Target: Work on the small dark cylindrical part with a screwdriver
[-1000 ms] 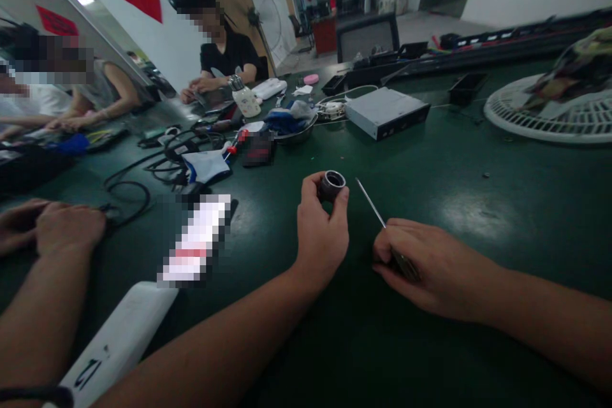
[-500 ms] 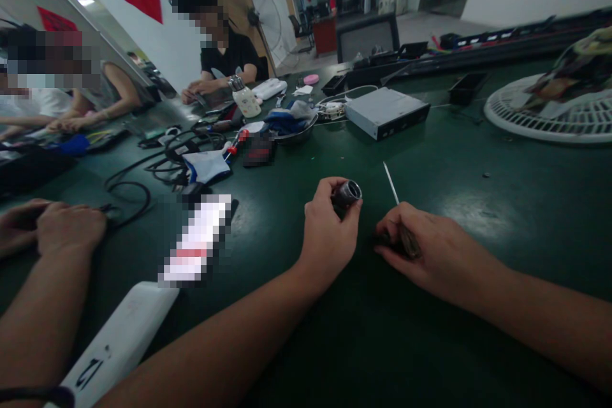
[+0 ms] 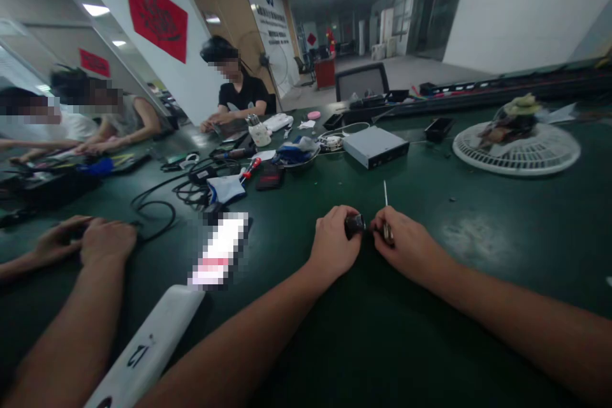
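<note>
My left hand is closed around a short dark cylinder, held just above the green table. Beside it, my right hand grips a screwdriver with a thin metal shaft pointing away from me and a brownish handle in the palm. The right fingertips are close to the cylinder's end. A small dark thing seems to be pinched there too, but I cannot make it out.
A co-worker's hands are at the left. Near my left forearm lie a lit phone and a long white device. Farther back are a grey box-shaped drive, black cables, a blue-white cloth and a white fan grille.
The view has tilted up. My hands have come closer together, and the cylinder has turned so its hollow metal-rimmed end no longer faces me. The screwdriver shaft stands straighter.
</note>
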`<state>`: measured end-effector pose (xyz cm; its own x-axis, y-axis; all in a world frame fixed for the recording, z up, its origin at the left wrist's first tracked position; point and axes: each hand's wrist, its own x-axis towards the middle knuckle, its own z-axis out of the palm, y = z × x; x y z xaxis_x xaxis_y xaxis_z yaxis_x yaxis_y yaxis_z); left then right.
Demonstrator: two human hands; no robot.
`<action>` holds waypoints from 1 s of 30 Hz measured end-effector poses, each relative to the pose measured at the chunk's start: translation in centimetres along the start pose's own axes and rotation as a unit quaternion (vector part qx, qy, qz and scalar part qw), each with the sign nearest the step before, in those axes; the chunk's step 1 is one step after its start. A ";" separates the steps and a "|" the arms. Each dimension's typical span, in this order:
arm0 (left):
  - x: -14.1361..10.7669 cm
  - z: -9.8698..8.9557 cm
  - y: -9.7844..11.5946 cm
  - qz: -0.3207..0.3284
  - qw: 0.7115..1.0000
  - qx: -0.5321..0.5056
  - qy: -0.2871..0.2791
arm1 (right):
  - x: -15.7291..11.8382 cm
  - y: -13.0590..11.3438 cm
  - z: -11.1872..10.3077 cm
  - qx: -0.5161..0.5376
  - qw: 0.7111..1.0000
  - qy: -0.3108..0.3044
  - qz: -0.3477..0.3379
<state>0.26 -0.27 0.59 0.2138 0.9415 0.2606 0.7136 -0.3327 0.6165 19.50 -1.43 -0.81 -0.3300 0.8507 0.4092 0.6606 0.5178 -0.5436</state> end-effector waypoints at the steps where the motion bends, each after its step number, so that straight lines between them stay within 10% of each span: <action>1: -0.1 -0.1 0.2 0.009 1.000 0.005 -0.007 | 0.0 -0.1 -0.1 0.008 1.000 0.001 0.011; 9: -0.8 -1.0 1.8 -0.012 1.000 0.010 -0.011 | -0.6 -1.3 -1.6 0.161 0.984 -0.012 0.082; 18: -2.6 -1.5 3.9 -0.040 0.997 0.068 0.008 | -1.8 -2.1 -1.9 0.318 0.919 0.184 0.143; 30: -2.7 -2.0 4.3 0.065 0.998 0.019 -0.006 | -0.7 -2.7 -2.0 0.470 0.869 0.122 0.097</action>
<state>1.42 -4.34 4.07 0.3143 0.8911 0.3275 0.7035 -0.4502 0.5498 19.31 -3.64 1.85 -0.0454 0.9451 0.3235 -0.1916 0.3096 -0.9314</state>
